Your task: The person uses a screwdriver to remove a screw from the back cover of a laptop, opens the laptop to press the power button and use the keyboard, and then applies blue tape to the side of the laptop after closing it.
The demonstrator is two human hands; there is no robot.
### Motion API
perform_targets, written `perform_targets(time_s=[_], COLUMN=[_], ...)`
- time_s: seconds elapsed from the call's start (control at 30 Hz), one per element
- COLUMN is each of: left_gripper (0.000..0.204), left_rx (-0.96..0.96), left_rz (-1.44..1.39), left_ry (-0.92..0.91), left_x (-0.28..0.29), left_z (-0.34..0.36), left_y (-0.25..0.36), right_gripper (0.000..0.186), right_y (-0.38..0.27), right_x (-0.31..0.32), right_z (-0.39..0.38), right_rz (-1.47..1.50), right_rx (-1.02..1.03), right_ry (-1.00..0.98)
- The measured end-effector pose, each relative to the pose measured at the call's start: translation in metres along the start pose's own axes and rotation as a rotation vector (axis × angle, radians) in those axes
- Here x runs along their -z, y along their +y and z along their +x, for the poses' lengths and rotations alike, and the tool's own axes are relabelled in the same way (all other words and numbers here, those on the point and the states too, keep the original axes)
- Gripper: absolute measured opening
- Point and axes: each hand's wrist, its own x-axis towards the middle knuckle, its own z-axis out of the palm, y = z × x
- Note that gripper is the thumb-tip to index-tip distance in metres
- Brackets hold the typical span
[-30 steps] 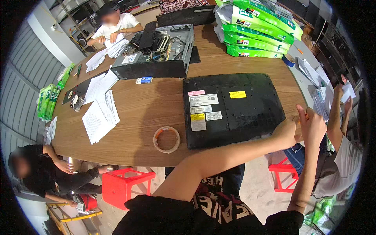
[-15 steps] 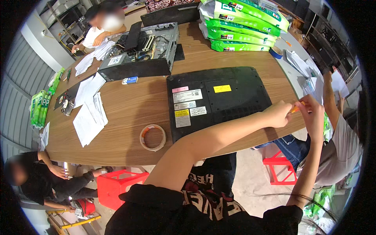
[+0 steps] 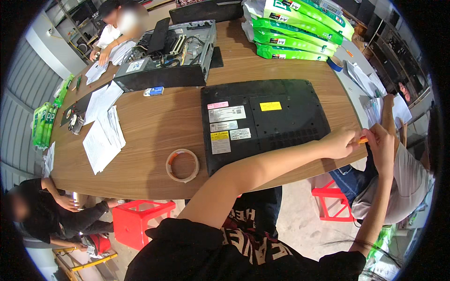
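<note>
A black laptop [image 3: 290,114] lies upside down at the table's front, with stickers on its underside. My left arm reaches across its near right corner. Beyond that corner, my left hand [image 3: 341,143] is closed on one end of a small orange object [image 3: 362,140], whose kind I cannot make out. Fingers of my right hand [image 3: 382,144] pinch its other end. Both hands are close together above the table's right edge, and they cover most of the object.
An opened desktop computer case [image 3: 161,79] stands at the back left. Paper packs [image 3: 295,40] are stacked behind the laptop. A tape roll [image 3: 182,166], loose papers [image 3: 104,140] and a small blue-white box [image 3: 153,91] lie left. Co-workers sit around; red stools [image 3: 136,225] stand below.
Both my hands have shifted slightly down and right, still on the orange object. The view has moved a little. At the back left, a co-worker's head and hands have moved.
</note>
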Motion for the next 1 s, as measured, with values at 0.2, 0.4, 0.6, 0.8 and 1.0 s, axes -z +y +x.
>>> perform_targets(time_s=[0.2,0.4,0.6,0.8,1.0], left_gripper=[0.020,0.017,0.033,0.023,0.018], left_rx=[0.205,0.184,0.259,0.243,0.191], left_rz=[-0.135,-0.284,-0.257,-0.171,-0.216], left_ry=[0.035,-0.224,-0.096,-0.065,-0.083], left_x=[0.000,0.016,0.013,0.020,0.027], left_z=[0.001,0.006,0.008,0.021,0.016], left_y=[0.022,-0.015,0.006,0.011,0.008], right_gripper=[0.031,0.011,0.033,0.023,0.025], right_y=[-0.003,0.006,0.000,-0.014,-0.008], right_x=[-0.007,0.014,-0.009,-0.006,0.004], right_z=[-0.001,0.005,0.008,0.010,-0.001], right_rz=[-0.591,-0.058,-0.382,-0.342,-0.305], right_rx=[-0.316,0.241,0.036,0.055,0.305], right_ry=[0.059,-0.104,0.136,0.053,-0.002])
